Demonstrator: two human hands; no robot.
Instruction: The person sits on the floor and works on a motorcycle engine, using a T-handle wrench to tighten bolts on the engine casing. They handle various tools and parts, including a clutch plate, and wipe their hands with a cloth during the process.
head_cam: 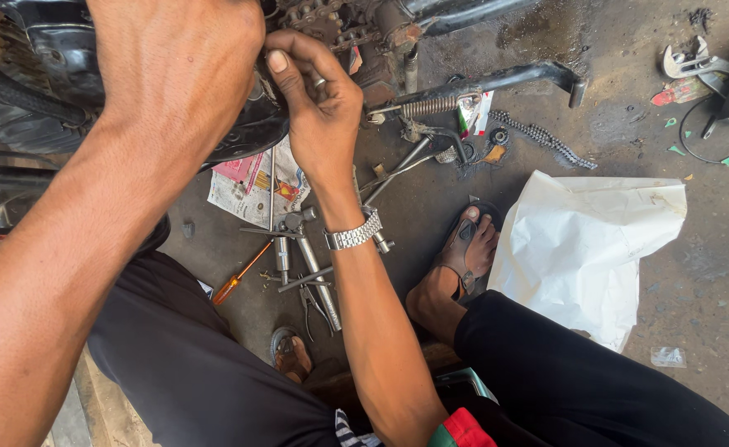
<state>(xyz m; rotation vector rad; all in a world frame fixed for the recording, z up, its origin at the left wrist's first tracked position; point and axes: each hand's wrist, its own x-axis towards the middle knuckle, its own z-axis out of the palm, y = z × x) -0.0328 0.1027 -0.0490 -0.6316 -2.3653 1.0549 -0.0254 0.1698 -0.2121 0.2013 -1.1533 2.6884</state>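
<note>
Left hand (pixel 174 66) up at black motorcycle part (pixel 252 132), back of hand to camera, fingers hidden, grip cannot tell. Right hand (pixel 319 103) with wristwatch (pixel 353 236) just beside it, fingers curled narrow, pinching at edge of same part; what they pinch too small to tell. On floor (pixel 695 281) below hands: newspaper (pixel 252 186), orange-handled screwdriver (pixel 240 277), pliers (pixel 316 310), socket wrenches (pixel 302 248). Drive chain (pixel 542 139) near footrest bar (pixel 497 81). White paper sheet (pixel 579 240) beside sandalled foot (pixel 464 248)
</note>
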